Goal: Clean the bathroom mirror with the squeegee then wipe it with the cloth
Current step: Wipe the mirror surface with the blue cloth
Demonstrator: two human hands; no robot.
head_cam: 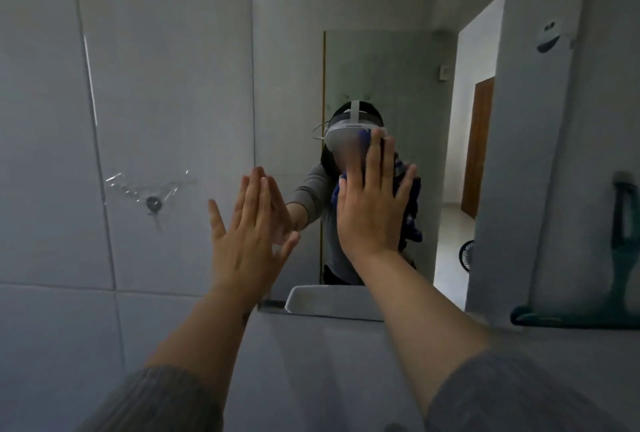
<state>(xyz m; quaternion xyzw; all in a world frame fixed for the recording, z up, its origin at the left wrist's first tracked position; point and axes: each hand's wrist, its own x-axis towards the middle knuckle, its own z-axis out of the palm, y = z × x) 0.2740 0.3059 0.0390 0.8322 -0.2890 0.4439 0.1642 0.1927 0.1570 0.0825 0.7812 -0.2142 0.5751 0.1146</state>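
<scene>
The one wide-angle camera is riding on the person's head, facing forward at the bathroom mirror (363, 61) from near, with the tiled wall (138, 85) filling its left side. The glass is reflecting the headset (346, 135) itself, while the left hand (249, 227) and right hand (374, 203) are reaching in from below.

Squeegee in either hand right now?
No: the squeegee stands untouched at the far right, while the right hand presses the blue cloth flat on the mirror.

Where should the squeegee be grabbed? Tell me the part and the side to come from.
Take the squeegee by the dark grip on its upper handle, coming from the left, the mirror side. It stands upright against the wall with its wide blade down on the ledge, so the handle's top is free.
</scene>
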